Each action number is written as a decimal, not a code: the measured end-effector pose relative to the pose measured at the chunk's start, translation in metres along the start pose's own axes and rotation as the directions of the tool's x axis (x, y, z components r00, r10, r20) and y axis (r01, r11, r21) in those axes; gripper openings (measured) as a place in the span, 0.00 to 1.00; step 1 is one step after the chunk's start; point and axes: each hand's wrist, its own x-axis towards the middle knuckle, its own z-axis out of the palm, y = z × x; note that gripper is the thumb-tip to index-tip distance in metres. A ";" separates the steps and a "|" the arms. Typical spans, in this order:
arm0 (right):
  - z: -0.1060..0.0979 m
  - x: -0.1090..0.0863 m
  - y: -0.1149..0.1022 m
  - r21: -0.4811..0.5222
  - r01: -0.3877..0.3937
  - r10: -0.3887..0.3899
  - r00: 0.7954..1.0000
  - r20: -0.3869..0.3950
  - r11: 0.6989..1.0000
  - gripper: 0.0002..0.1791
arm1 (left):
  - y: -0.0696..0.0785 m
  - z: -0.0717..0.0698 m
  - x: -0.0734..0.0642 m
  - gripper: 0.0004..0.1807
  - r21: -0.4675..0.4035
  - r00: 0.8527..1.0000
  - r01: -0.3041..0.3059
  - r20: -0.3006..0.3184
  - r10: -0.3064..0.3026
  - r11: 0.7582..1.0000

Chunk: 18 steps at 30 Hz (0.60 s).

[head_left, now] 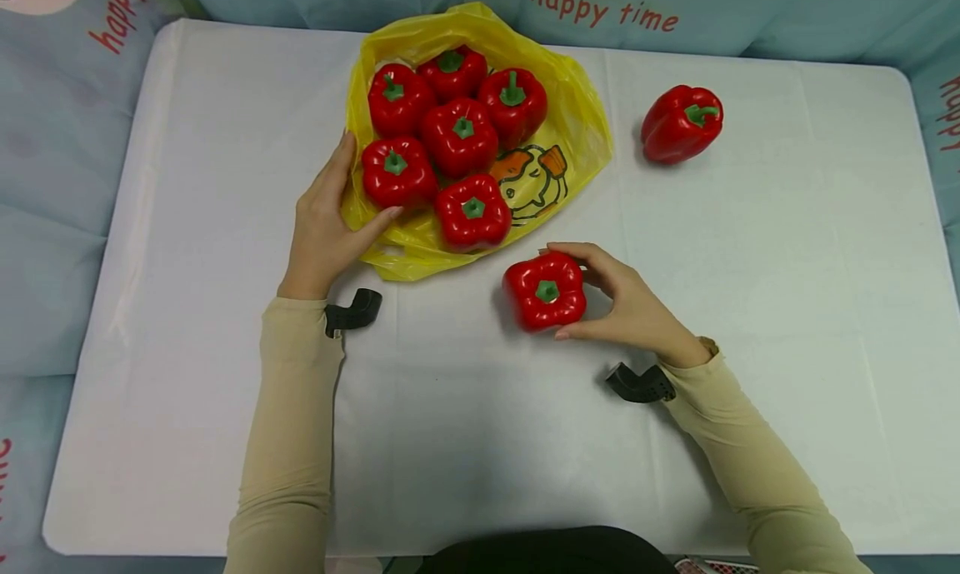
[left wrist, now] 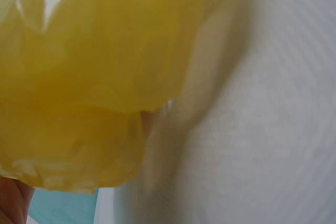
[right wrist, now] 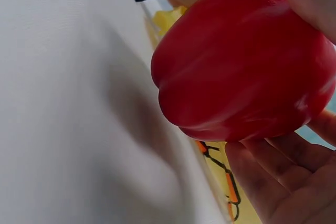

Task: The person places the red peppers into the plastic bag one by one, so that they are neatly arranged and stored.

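Note:
My right hand (head_left: 622, 303) holds a red bell pepper (head_left: 545, 291) between thumb and fingers, its green stem facing up. In the right wrist view the pepper (right wrist: 241, 61) hangs over the white surface, its shadow apart from it. A yellow plastic bag (head_left: 577, 99) lies with its mouth spread, several red bell peppers (head_left: 459, 137) inside, stems mostly up. My left hand (head_left: 322, 216) holds the bag's left side, fingers along the outside and thumb over the near rim by a pepper. The bag (left wrist: 94, 77) hides most of that hand in the left wrist view.
Another red bell pepper (head_left: 682, 124) lies tilted on the white table (head_left: 787, 307), right of the bag. A cartoon print (head_left: 534, 182) shows on the bag's inside. Blue fabric with lettering (head_left: 600, 7) borders the table.

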 end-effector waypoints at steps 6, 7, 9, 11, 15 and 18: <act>-0.008 0.004 -0.004 0.019 -0.002 0.002 1.000 -0.030 1.000 0.48 | 0.000 0.000 0.000 0.46 0.002 1.000 -0.005 0.001 0.005 1.000; -0.009 0.005 -0.005 0.025 0.000 0.001 0.999 -0.036 1.000 0.48 | 0.000 0.000 0.000 0.46 0.003 1.000 -0.005 0.002 0.005 1.000; -0.012 0.007 -0.006 0.036 0.002 0.000 0.999 -0.048 0.999 0.47 | 0.000 0.000 0.000 0.46 0.003 1.000 -0.004 0.004 0.004 1.000; -0.015 0.009 -0.008 0.045 0.002 0.001 0.998 -0.059 0.999 0.47 | 0.000 0.000 0.000 0.46 0.002 1.000 -0.002 0.006 0.002 1.000; -0.020 0.012 -0.010 0.046 -0.007 0.011 0.997 -0.081 0.999 0.46 | 0.000 -0.001 0.000 0.46 0.001 1.000 -0.003 0.006 0.003 1.000; -0.025 0.015 -0.012 0.045 0.000 0.005 0.995 -0.100 0.999 0.47 | 0.000 -0.001 0.000 0.46 0.001 1.000 -0.003 0.005 0.003 1.000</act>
